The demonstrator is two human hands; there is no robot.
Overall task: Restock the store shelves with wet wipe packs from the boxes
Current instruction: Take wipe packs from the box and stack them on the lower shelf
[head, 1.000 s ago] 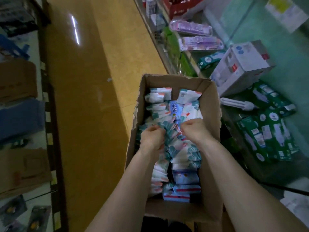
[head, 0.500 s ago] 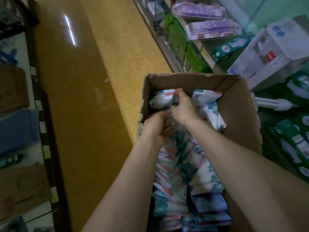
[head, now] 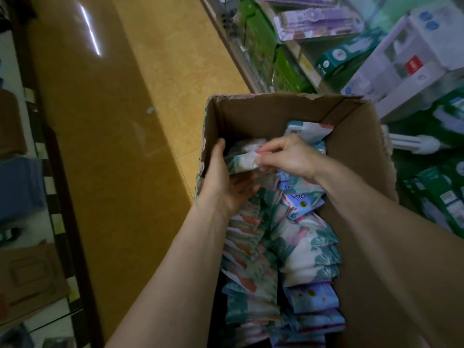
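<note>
Working inside open brown cardboard box, far-left corner. Holding one soft teal-and-white floral wet wipe pack just above the rest: cupped from underneath by left hand, pinched at its crimped end by right hand. Hands together, both clamped on that pack. Below it, rows of floral and blue packs standing on edge, filling box down to near end. Looks light, squashy, film likely slick; probably sags if lifted by one corner. Better to grip across the middle, flat faces between thumb and fingers, not the seal. Store shelf right of box, already carrying green cartons.
</note>
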